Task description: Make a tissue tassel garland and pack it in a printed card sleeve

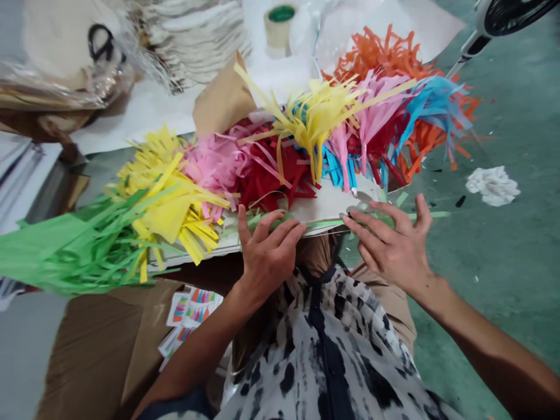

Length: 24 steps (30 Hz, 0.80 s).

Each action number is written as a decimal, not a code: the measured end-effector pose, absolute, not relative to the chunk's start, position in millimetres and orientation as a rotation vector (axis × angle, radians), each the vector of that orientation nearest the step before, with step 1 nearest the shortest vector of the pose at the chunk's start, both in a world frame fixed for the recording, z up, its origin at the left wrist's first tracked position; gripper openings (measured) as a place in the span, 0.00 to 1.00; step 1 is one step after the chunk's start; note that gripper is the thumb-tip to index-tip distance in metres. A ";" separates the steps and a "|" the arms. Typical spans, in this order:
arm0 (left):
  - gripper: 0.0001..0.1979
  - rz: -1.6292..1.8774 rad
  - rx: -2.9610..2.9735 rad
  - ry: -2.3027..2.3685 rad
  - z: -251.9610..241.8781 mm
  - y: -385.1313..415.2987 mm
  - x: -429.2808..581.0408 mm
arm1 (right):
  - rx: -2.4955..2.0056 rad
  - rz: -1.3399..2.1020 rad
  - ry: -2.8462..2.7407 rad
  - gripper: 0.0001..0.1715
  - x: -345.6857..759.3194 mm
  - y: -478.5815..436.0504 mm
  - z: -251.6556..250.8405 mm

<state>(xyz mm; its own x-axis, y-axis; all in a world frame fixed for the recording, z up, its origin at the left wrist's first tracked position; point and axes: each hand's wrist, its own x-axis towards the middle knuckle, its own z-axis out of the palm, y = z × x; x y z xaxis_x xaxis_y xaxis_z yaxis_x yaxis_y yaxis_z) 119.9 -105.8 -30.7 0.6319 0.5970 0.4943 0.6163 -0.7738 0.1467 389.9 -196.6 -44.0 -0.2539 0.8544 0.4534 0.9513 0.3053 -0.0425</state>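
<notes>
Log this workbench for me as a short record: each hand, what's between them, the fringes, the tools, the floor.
Left hand: fingers spread, at the near edge of the work surface; grip unclear
Right hand: fingers spread, farther along that edge; grip unclear
Between hands: pale green strip along the edge
Fringes: green, yellow, pink, dark red, blue, orange
Tools: tape roll, black-handled scissors, both beyond the fringes
Floor: crumpled white piece, right side
</notes>
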 end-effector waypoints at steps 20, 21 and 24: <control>0.04 -0.666 -2.904 -1.215 -4.2 -81.8 107.8 | -1.623 -0.346 -2.175 0.31 384.9 -198.0 -46.1; 0.07 -0.691 -2.869 -1.165 -1.0 -86.1 110.9 | -1.616 -0.353 -2.181 0.30 384.0 -197.6 -45.9; 0.19 -0.735 -2.876 -0.865 -1.3 -101.1 126.2 | -1.612 -0.387 -2.179 0.28 380.9 -196.3 -44.9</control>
